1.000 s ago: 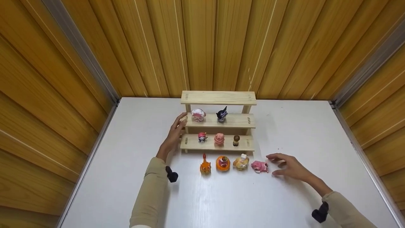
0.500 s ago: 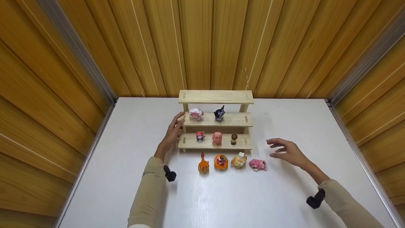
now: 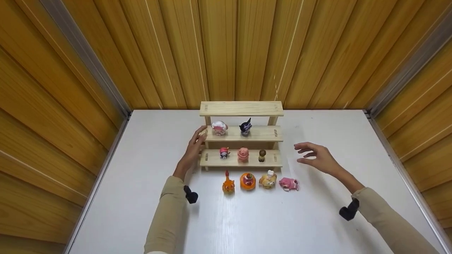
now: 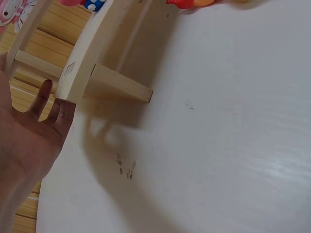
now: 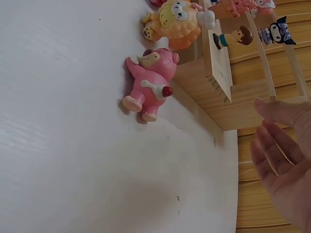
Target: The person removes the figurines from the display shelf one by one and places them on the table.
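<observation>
My left hand (image 3: 193, 148) rests its fingers against the left ends of the lower boards of a wooden tiered display rack (image 3: 242, 108). In the left wrist view, fingers (image 4: 62, 116) touch the end of one board. To the right of the rack, my right hand (image 3: 317, 158) hovers with loosely bent fingers and holds nothing. Closest below it lies a pink bear figurine (image 3: 289, 184). Beside that bear stand a fluffy yellow figurine (image 3: 268, 180), an orange round figurine (image 3: 248, 181) and an orange figurine with a red-tipped tail (image 3: 228, 185), in a row before the rack.
The middle tier bears a white-and-pink figurine (image 3: 219, 128) and a black-eared figurine (image 3: 245, 127). On the bottom tier are a red-capped figurine (image 3: 224, 152), a pink figurine (image 3: 243, 154) and a small brown-haired figurine (image 3: 262, 155). A slatted wooden wall (image 3: 226, 49) rises behind the white table (image 3: 240, 225).
My right hand has moved away from beside the pink bear figurine, up and toward the rack's right side. My left hand stays at the rack, and the figurines stand where they were.
</observation>
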`<action>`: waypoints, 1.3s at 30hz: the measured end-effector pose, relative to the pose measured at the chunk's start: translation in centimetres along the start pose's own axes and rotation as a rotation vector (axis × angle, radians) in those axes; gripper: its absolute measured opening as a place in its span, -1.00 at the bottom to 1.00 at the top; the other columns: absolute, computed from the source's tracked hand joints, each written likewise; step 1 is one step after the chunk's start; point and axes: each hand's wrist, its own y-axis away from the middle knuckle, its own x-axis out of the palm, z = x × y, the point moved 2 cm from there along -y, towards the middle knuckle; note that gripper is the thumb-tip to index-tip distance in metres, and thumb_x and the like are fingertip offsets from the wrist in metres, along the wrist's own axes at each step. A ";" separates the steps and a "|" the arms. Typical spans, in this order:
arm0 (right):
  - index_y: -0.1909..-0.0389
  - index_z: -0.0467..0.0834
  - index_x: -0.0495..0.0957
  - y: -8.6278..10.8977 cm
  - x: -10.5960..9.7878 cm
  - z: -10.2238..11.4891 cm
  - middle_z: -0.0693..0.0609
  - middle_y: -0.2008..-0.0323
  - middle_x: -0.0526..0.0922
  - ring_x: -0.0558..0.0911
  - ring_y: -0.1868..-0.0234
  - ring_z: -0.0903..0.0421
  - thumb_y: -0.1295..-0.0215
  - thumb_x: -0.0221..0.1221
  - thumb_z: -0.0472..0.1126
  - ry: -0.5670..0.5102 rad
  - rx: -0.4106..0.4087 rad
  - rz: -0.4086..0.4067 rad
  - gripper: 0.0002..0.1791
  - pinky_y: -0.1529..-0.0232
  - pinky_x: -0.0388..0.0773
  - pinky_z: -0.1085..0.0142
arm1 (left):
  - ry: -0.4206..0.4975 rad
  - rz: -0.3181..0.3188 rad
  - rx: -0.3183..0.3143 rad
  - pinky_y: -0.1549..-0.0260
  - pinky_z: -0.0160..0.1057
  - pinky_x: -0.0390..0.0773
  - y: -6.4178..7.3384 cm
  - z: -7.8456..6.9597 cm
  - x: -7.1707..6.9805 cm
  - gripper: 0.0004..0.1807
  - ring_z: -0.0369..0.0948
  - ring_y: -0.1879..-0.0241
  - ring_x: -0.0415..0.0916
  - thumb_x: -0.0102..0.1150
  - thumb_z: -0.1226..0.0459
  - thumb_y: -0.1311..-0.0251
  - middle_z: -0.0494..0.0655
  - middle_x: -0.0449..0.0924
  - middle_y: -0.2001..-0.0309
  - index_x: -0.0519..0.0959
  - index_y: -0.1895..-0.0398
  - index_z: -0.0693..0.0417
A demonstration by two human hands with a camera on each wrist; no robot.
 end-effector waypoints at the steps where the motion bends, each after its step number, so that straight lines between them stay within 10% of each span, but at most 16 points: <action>1: -0.17 -0.29 0.59 -0.2 0.0 0.1 -0.29 -0.07 0.69 0.62 0.03 0.47 -0.19 0.41 -0.40 -0.001 -0.002 0.001 -0.51 0.02 0.65 0.43 | 0.002 0.000 -0.004 -0.33 0.20 0.38 0.0 0.0 0.0 -0.48 0.12 -0.40 0.34 -0.15 -0.13 -0.57 0.02 0.17 -0.49 0.22 -0.54 -0.46; 28: -0.24 -0.39 0.52 -5.5 0.6 2.6 -0.38 -0.14 0.61 0.67 -0.05 0.23 -0.28 0.36 -0.37 -0.189 0.069 -0.003 -0.48 -0.05 0.57 0.54 | 0.000 -0.002 -0.045 -0.29 0.25 0.41 0.3 0.3 0.3 -0.48 0.18 -0.35 0.40 -0.18 -0.18 -0.56 0.09 0.18 -0.44 0.21 -0.53 -0.56; 39: -0.26 -0.40 0.50 -8.9 2.9 4.0 -0.41 -0.23 0.56 0.58 -0.24 -0.32 -0.30 0.30 -0.45 -0.252 0.052 0.052 -0.50 -0.28 0.52 -0.03 | 0.031 0.009 -0.007 -0.33 0.26 0.37 0.1 0.1 -0.1 -0.46 0.24 -0.40 0.34 -0.18 -0.12 -0.59 0.12 0.11 -0.52 0.19 -0.56 -0.45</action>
